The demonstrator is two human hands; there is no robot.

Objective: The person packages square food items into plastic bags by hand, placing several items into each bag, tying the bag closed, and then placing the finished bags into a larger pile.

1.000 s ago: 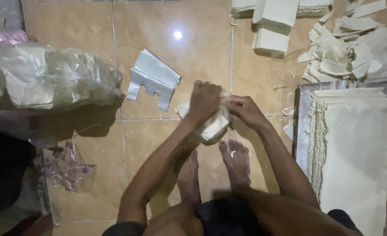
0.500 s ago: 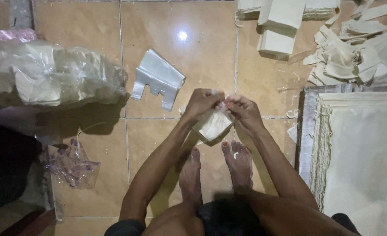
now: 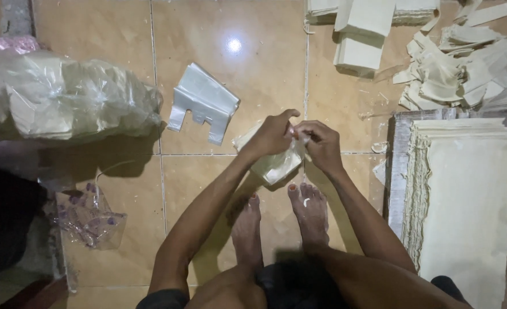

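Here's the small clear plastic bag (image 3: pixel 276 163), stuffed with a pale cream, flat, blocky wad of sheets, and it hangs above the tan tiled floor (image 3: pixel 121 34), just ahead of the bare toes. It tilts, lower end toward the feet, upper end pulled up into a pinched neck. The left hand (image 3: pixel 271 134) wraps the top from one side, the right hand (image 3: pixel 321 143) meets it from the other, fingers (image 3: pixel 296 127) nipping the film together right at the mouth. The plastic is wrinkled and glossy, catching a little light, contents showing through.
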